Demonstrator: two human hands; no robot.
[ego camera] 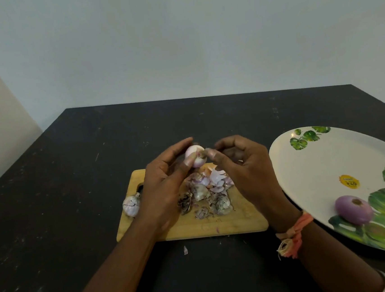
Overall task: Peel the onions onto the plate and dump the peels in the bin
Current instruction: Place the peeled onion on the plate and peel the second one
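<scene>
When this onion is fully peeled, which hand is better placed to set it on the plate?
Right, likely. The plate lies beside the right hand, which pinches at the onion. The left hand, gripping the onion, would have to reach across.

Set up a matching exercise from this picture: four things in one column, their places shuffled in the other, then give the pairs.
Things
1. pale onion
2. purple peeled onion
3. unpeeled onion
4. peel pile

Places
A. middle of the cutting board
B. on the plate
C. at the left end of the cutting board
D. gripped in the left hand, above the board

Pairs: 1-D, 2-B, 3-C, 4-A
</scene>
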